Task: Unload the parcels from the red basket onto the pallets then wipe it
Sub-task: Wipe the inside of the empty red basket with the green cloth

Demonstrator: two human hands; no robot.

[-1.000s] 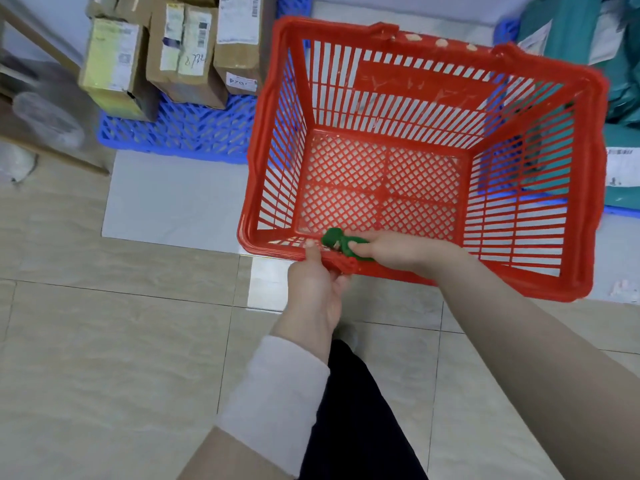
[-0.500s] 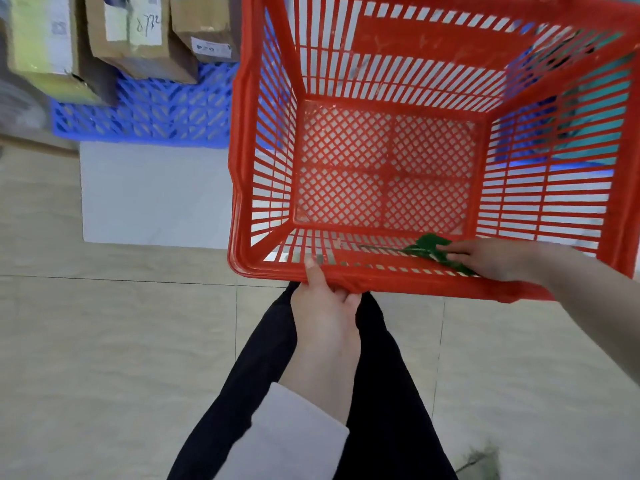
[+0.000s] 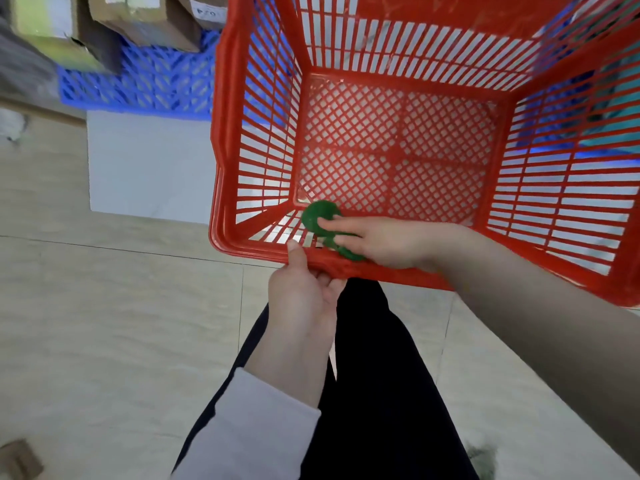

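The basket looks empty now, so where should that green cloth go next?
Probably sideways along the near wall, toward the right. The right hand presses the cloth at the near-left corner of the basket, the left hand steadies the rim, and the other walls look unwiped.

The cloth (image 3: 320, 220) lies in the basket (image 3: 391, 275); boxes (image 3: 145, 22) sit on the pallet (image 3: 138, 88) behind-left.

Beige tiled floor (image 3: 104, 323) crossed by thin grout lines, evenly lit. Pale grey sheet (image 3: 145, 168) laid flat on the tiles at upper left. Brown block (image 3: 17, 459), blurred, at the lower left edge. Greenish smudge (image 3: 481, 455) on a tile at lower right
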